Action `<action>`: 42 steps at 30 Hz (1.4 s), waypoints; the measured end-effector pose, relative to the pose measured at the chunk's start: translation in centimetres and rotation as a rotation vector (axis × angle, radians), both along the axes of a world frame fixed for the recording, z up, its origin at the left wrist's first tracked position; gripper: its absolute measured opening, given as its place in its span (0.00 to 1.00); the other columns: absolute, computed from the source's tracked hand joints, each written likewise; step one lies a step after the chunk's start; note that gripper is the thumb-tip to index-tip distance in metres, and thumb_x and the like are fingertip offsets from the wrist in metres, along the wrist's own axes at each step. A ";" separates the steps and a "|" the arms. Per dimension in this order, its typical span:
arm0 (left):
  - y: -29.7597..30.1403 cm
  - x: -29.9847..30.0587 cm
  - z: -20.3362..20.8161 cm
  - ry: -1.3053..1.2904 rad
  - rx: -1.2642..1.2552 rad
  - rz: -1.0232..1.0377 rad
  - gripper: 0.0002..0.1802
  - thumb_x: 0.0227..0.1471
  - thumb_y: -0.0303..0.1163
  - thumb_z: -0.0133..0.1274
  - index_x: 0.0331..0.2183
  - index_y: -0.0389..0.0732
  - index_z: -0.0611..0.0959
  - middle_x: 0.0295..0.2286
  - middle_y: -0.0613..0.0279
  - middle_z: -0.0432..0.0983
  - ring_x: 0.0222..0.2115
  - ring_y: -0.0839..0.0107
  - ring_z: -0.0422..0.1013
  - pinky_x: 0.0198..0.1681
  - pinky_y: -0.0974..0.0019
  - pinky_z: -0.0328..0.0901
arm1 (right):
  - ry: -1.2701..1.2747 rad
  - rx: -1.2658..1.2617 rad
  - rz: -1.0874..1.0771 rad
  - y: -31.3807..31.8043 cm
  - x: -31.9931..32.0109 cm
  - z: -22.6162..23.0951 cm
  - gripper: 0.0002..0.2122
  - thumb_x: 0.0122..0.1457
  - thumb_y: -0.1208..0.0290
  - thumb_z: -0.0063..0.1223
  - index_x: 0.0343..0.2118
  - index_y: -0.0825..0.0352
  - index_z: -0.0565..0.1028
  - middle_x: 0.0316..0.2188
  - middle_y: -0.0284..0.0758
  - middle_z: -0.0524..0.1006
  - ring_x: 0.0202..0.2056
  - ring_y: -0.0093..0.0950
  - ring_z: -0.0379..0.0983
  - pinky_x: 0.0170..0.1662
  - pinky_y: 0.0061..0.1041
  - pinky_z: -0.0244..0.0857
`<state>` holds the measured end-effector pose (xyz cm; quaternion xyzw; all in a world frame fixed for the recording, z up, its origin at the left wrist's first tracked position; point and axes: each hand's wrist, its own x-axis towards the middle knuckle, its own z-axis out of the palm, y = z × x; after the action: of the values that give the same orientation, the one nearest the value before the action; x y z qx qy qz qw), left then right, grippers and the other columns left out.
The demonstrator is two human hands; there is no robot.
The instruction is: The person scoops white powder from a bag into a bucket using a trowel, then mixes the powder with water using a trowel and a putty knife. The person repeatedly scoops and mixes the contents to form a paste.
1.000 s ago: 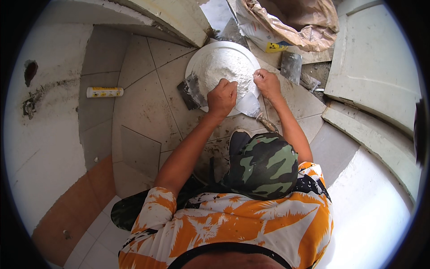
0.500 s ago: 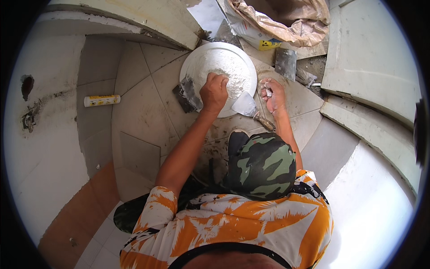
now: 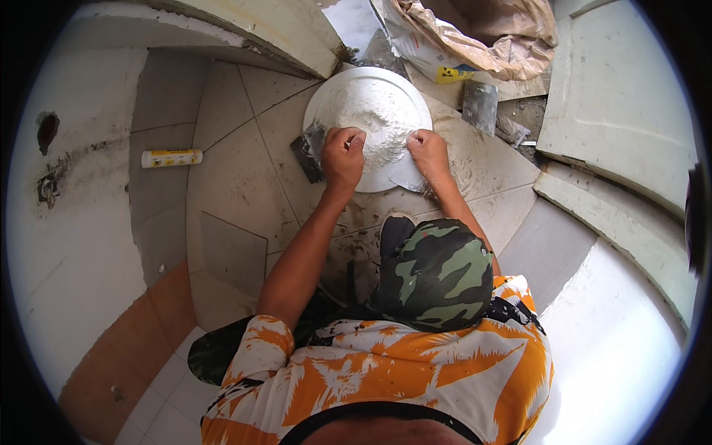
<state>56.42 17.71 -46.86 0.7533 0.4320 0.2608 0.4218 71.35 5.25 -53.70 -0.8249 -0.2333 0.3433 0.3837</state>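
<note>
A round white tray (image 3: pixel 424 105) lies on the tiled floor with a mound of white powder (image 3: pixel 371 111) in it. My left hand (image 3: pixel 343 157) is closed over the tray's near left part, fingers curled together. Opposite it, my right hand (image 3: pixel 430 154) is pinched closed at the near right of the mound. Whatever either hand holds is too small or hidden to name. A putty knife (image 3: pixel 405 175) lies on the tray's near right rim, its handle covered by my right hand and forearm. Just left of my left hand, a dark flat metal blade (image 3: pixel 305 154) overlaps the rim.
Beyond the tray stands an open paper sack (image 3: pixel 519 63). A grey metal plate (image 3: pixel 480 107) lies beside it. To the left, a white and yellow cartridge (image 3: pixel 171 158) rests by the wall, and a loose tile (image 3: pixel 233 248) lies nearer. A pale panel (image 3: pixel 615 111) bounds the right side.
My right hand has moved left from beside the tray to over its near right rim, covering the putty knife's handle. My left hand has shifted slightly left and nearer.
</note>
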 end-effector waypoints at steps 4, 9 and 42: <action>0.4 -0.8 -0.4 0.005 0.047 -0.008 0.04 0.51 0.26 0.59 0.31 0.37 0.83 0.28 0.59 0.75 0.25 0.66 0.72 0.28 0.66 0.66 | -0.234 0.153 0.151 0.8 0.4 0.5 0.08 0.53 0.70 0.54 0.29 0.71 0.78 0.33 0.51 0.77 0.37 0.47 0.74 0.42 0.38 0.68; 0.3 -1.5 0.1 -0.014 0.027 0.015 0.04 0.51 0.26 0.59 0.31 0.37 0.83 0.28 0.59 0.75 0.25 0.69 0.72 0.28 0.67 0.66 | -0.371 0.164 0.229 0.8 0.8 -0.3 0.06 0.55 0.73 0.51 0.29 0.71 0.77 0.30 0.45 0.78 0.34 0.42 0.75 0.40 0.36 0.68; 3.9 -8.1 1.5 -0.183 -0.428 0.398 0.07 0.56 0.30 0.59 0.35 0.36 0.83 0.25 0.73 0.75 0.23 0.87 0.62 0.25 0.78 0.57 | -0.217 -0.142 0.113 0.6 -1.0 0.1 0.09 0.51 0.70 0.53 0.27 0.73 0.78 0.25 0.52 0.78 0.29 0.47 0.76 0.35 0.41 0.68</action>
<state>48.33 21.59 -45.40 0.5211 0.5766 0.3081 0.5487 70.33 5.82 -53.62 -0.8678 -0.2948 0.2886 0.2770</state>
